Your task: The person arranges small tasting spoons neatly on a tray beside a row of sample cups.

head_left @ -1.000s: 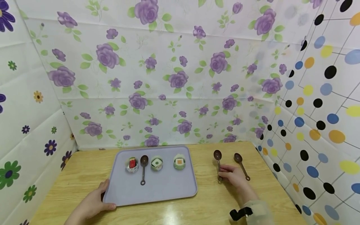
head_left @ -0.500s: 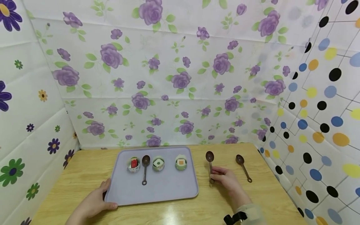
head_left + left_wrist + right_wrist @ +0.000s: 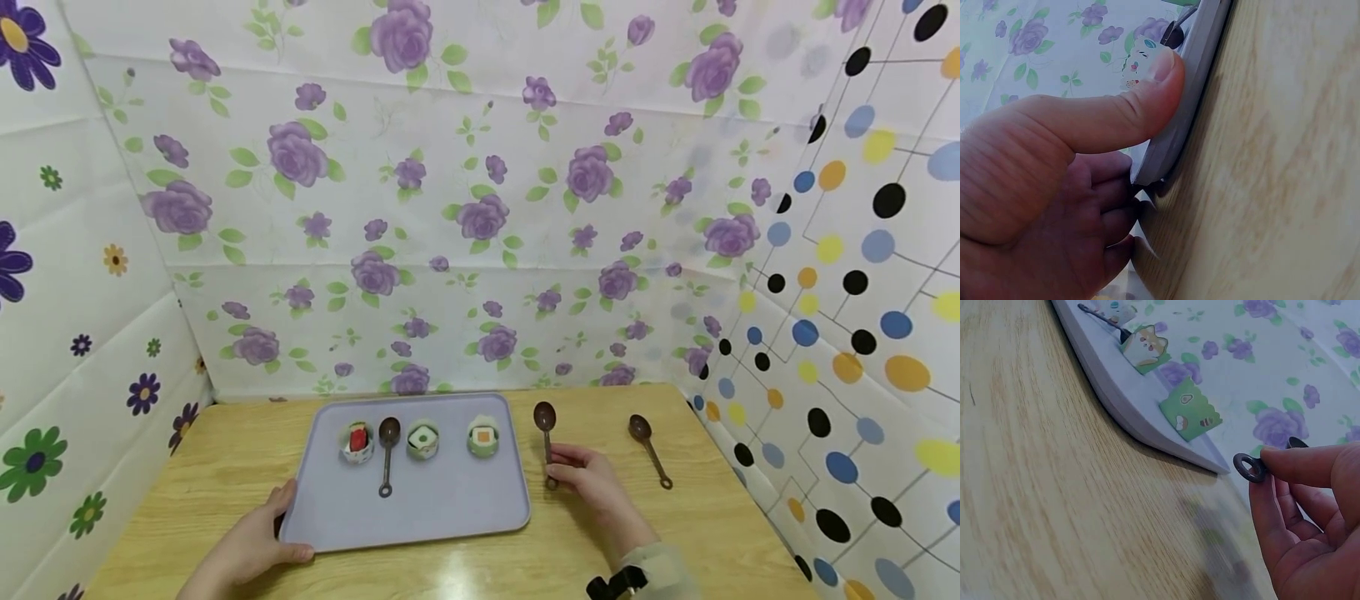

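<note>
My right hand (image 3: 588, 483) pinches a dark brown spoon (image 3: 546, 421) near the ring at the end of its handle, bowl pointing away from me, just right of the tray. In the right wrist view the handle's ring (image 3: 1250, 467) sticks out between thumb and fingers. A pale lilac tray (image 3: 337, 517) lies on the table, its near left corner held by my left hand (image 3: 255, 533), thumb at the front edge and fingers along the left side. On the tray are a second brown spoon (image 3: 387, 458) and three small paper cups, holding a red piece (image 3: 358, 438), a white-topped piece (image 3: 423, 437) and a white-and-orange piece (image 3: 483, 436).
A third brown spoon (image 3: 649, 450) lies on the wooden table (image 3: 225, 442) to the right of my right hand. A rose-printed cloth (image 3: 480, 217) hangs behind the table. Flower-print and dotted (image 3: 840, 467) sheets stand at the left and right sides.
My right hand has moved left with the spoon, closer to the tray and away from the third spoon. My left hand stays at the tray's corner.
</note>
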`<action>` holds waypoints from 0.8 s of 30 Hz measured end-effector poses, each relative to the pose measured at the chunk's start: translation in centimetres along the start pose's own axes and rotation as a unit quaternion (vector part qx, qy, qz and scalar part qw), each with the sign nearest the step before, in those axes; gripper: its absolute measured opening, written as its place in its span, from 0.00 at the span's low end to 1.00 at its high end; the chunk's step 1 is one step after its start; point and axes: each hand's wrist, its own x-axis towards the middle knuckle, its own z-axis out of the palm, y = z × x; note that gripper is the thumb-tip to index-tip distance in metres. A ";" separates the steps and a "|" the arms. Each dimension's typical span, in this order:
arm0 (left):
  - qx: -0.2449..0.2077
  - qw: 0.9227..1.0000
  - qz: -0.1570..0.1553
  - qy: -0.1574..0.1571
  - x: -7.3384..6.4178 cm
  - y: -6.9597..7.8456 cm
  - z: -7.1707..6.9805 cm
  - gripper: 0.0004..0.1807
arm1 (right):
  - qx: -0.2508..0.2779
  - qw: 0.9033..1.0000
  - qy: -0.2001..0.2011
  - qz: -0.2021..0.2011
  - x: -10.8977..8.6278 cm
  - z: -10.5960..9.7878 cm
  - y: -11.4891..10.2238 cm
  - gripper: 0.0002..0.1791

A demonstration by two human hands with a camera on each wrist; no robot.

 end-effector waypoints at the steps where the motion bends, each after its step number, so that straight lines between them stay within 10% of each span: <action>1: 0.001 1.000 0.000 0.001 0.0 0.0 0.0 0.78 | -0.002 1.000 -0.002 -0.001 0.0 0.1 0.0 0.29; 24: 0.003 1.000 -0.006 0.001 -0.2 0.1 0.2 0.76 | -0.009 1.000 -0.021 -0.009 0.1 3.5 -0.4 0.28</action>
